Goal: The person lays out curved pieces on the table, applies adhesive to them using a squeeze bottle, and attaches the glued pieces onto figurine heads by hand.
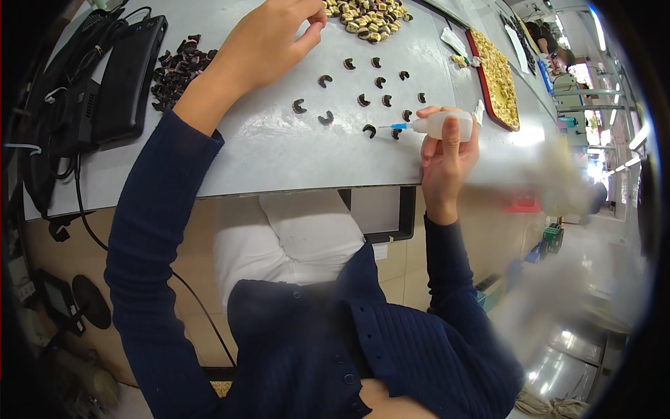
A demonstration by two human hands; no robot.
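In my right hand (450,157) is a translucent white squeeze bottle (443,126), held sideways. Its thin needle tip with a blue base (398,126) points left, over a small black C-shaped piece (369,130). Several more such pieces, some with a pinkish edge, lie spread over the grey table. My left hand (276,38) reaches to the far side, beside a heap of cream-and-dark small parts (373,19). Its thumb and fingers are curled together at the top edge; whatever they may hold is hidden.
A pile of black C-shaped pieces (183,70) lies left of my left forearm. Further left are a flat black box (130,80) and cables. On the right sits a red-rimmed tray (515,126) of cream parts. A person (558,59) sits at the far right.
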